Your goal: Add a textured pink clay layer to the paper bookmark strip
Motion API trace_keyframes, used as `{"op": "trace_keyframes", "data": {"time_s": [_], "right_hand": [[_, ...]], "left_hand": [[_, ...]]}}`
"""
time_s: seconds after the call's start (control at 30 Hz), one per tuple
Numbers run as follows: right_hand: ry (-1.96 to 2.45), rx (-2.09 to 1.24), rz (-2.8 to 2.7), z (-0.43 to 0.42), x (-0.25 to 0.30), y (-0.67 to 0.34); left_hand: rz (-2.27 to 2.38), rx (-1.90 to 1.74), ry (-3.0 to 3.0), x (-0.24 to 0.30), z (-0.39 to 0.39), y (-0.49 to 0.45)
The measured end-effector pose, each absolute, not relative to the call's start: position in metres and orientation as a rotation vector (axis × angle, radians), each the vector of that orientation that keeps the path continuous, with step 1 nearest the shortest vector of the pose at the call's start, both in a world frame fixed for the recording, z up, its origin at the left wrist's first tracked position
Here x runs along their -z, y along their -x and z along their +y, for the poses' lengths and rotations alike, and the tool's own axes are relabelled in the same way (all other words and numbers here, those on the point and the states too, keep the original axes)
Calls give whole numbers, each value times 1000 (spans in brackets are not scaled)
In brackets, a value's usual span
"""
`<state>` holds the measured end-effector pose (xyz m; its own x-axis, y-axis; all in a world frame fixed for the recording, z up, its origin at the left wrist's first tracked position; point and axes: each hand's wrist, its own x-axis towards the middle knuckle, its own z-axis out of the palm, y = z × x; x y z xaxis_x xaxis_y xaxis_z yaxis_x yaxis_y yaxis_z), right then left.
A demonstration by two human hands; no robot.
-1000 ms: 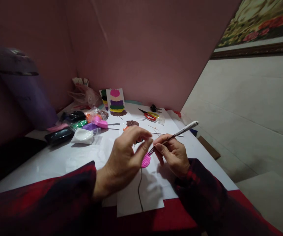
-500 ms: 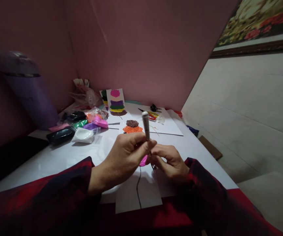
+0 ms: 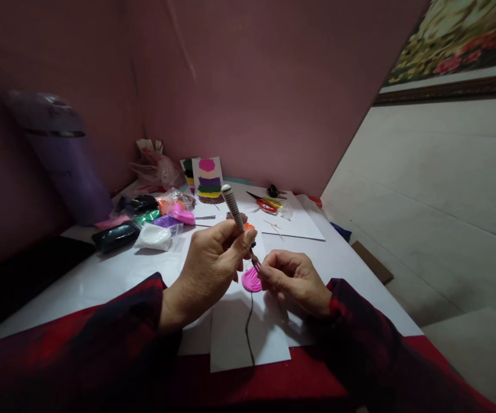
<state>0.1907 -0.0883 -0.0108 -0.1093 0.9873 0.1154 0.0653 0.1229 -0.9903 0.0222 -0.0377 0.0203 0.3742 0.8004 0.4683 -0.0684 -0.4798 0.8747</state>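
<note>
My left hand [image 3: 211, 267] is closed round a thin tool with a striped white grip [image 3: 232, 207]; its tip points down at a flat pink clay piece [image 3: 250, 281]. My right hand [image 3: 293, 281] pinches the right edge of that pink piece, fingers curled. The pink piece lies on a white sheet of paper [image 3: 235, 338] at the top of a dark drawn line [image 3: 248, 327]. Both sleeves are dark red plaid.
Bags of coloured clay [image 3: 162, 221] and a black lump [image 3: 116, 236] lie at the left of the white table [image 3: 114, 275]. A card with stacked clay colours [image 3: 208, 179] stands at the back. Red-handled scissors [image 3: 265, 203] lie beyond. A purple container [image 3: 65, 158] stands far left.
The striped tool passed from my right hand into my left hand and swung upright, then leaned left. My right hand dropped to the pink clay piece.
</note>
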Motion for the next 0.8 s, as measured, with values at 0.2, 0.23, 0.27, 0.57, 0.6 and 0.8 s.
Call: {"op": "trace_keyframes", "data": {"time_s": [0.2,0.23,0.27,0.57,0.6,0.8], "right_hand": [[1164,-1163,-1380,-87,12,-192],[1175,-1175,-1377,-87,13,-193],[1188,-1185,-1380,-87,13,-193],[1221,-651,-1727,-86,17,-193],[1218,-590,-1772,-86,18,-192],[1044,-457,-1969,-85,17,-191]], "left_hand": [[710,-1277,-1785,-14,-36,-23],[729,-1279,-1757,-15,-35,-23],[752,-1283,-1732,-17,-33,-22],[921,-1353,-1595,-37,-14,-7],[923,-1358,-1611,-36,-14,-6],[913,-1301,-1726,-22,-17,-2]]}}
